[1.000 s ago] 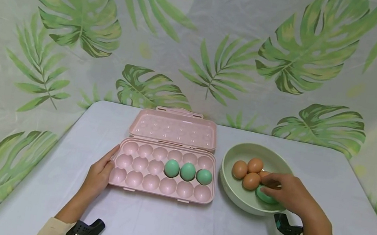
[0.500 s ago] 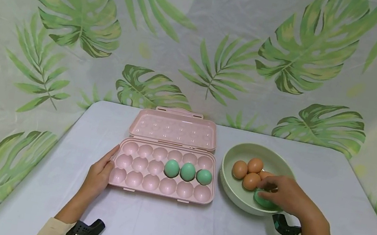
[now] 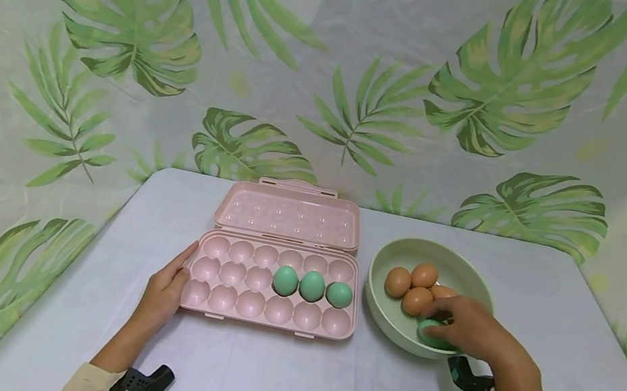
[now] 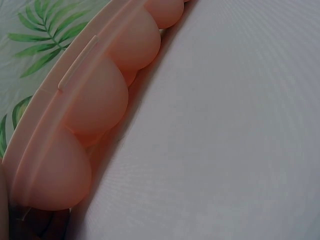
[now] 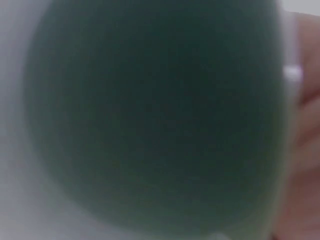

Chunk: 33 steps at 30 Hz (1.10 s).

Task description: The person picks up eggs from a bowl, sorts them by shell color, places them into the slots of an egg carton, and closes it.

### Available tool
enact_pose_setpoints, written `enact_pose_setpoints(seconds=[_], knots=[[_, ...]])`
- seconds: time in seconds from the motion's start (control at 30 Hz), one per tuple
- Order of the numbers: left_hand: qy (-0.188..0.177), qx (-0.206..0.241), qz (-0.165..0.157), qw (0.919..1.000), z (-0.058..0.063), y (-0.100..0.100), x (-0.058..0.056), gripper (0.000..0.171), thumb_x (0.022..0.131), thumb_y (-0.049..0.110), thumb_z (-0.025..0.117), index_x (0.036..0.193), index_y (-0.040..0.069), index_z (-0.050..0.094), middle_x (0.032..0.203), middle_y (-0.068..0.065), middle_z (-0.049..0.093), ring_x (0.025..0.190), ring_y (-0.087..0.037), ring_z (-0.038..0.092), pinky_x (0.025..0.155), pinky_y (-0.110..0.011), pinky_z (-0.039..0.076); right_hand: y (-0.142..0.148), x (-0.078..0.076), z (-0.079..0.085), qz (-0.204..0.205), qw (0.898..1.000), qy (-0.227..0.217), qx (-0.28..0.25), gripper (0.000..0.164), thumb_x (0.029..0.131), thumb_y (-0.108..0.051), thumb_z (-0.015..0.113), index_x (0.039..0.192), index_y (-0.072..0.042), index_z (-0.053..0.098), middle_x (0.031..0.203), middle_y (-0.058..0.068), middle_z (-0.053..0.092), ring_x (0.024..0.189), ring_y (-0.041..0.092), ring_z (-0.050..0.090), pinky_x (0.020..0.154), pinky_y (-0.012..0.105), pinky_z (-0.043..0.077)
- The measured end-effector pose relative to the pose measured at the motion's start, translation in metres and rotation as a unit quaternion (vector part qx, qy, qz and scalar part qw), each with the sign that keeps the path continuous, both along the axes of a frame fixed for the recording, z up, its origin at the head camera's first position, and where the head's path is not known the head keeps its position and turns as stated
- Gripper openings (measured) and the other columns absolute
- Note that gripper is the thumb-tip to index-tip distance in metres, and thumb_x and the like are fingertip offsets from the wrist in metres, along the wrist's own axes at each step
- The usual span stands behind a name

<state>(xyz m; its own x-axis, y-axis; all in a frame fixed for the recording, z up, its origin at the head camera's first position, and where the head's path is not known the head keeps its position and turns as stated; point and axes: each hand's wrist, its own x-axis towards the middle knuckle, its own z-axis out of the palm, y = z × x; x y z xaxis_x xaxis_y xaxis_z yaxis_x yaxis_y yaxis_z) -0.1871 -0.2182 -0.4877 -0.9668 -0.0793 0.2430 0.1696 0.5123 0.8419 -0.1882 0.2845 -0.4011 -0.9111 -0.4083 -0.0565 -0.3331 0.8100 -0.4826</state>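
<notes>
My left hand grips the left end of a pink plastic egg box, whose lid lies folded back. In the left wrist view the rounded undersides of the box's cups show, with dark fingers beneath the corner. Three green eggs sit side by side in the right half of the middle row. Inside the pale green bowl, my right hand pinches another green egg, partly hidden by the fingers. The bowl's dark wall fills most of the right wrist view.
Several brown eggs lie together in the bowl, left of my right hand. A white cloth covers the table. Behind it hangs a leaf-patterned sheet. Each wrist carries a black camera band.
My right hand has shifted slightly left and toward me inside the bowl, and the green egg at its fingers has moved with it. The left hand and egg box stay put.
</notes>
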Motion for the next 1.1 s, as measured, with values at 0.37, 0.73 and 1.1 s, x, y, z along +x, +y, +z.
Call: enact_pose_setpoints(seconds=[0.37,0.73,1.1], knots=[[-0.002,-0.001,0.0,1.0,0.0,0.0,-0.0004,0.048,0.101,0.007,0.036,0.148,0.013,0.04,0.152,-0.007,0.038,0.142,-0.026,0.029,0.115,-0.044,0.024,-0.0071,0.0019,-0.0021,-0.001,1.0,-0.004,0.011,0.018,0.075,-0.024,0.079,0.091,-0.017,0.073,0.098,0.0,0.066,0.094,0.022,0.056,0.078,0.037,0.046],[-0.01,-0.002,0.003,0.9999,0.0009,0.0005,0.0003,0.048,0.101,0.008,0.037,0.148,0.013,0.04,0.151,-0.006,0.038,0.141,-0.024,0.03,0.115,-0.045,0.025,-0.0066,0.0013,-0.0049,0.003,1.0,0.005,0.012,0.018,0.074,-0.023,0.08,0.09,-0.019,0.074,0.1,0.0,0.067,0.099,0.025,0.058,0.081,0.038,0.047],[-0.008,-0.002,0.002,1.0,0.0011,0.0003,0.0005,0.048,0.101,0.008,0.037,0.148,0.013,0.041,0.151,-0.007,0.038,0.141,-0.024,0.03,0.115,-0.045,0.025,-0.0059,0.0013,-0.003,0.013,1.0,0.018,0.0,0.016,0.076,-0.025,0.081,0.089,-0.019,0.074,0.1,-0.002,0.066,0.102,0.025,0.057,0.084,0.039,0.047]])
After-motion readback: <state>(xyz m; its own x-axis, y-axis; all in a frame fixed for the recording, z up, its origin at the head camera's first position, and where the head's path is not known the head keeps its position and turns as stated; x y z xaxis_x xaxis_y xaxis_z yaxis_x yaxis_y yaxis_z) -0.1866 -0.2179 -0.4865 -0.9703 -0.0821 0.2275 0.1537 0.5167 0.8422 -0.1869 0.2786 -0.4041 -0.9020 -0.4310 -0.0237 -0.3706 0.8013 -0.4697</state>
